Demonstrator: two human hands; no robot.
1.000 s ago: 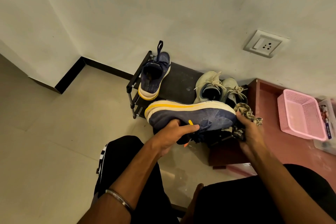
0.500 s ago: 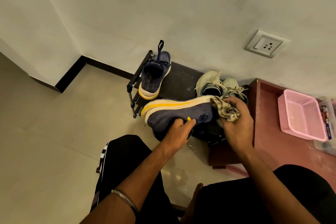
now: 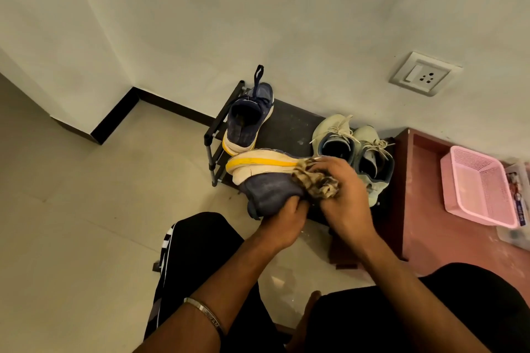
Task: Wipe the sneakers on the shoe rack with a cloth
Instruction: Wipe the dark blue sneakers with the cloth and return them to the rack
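A navy sneaker with a yellow and white sole [image 3: 266, 178] lies on its side in front of the black shoe rack [image 3: 289, 126]. My left hand [image 3: 282, 222] grips it from below at the opening. My right hand [image 3: 345, 195] holds a crumpled patterned cloth [image 3: 314, 182] pressed against the sneaker's upper near the sole. Its navy partner [image 3: 248, 117] stands on the rack's top shelf at the left. A pair of pale green sneakers [image 3: 354, 149] sits on the rack at the right.
A reddish low table [image 3: 436, 241] stands to the right with a pink plastic basket [image 3: 481, 186] on it. A wall socket [image 3: 421, 73] is above the rack. My knees in black trousers fill the bottom of the view. Tiled floor extends to the left.
My right hand has slid the cloth leftward along the sneaker, from its right end to the middle. The sneaker has tilted so more of the sole faces up. My left hand stays underneath.
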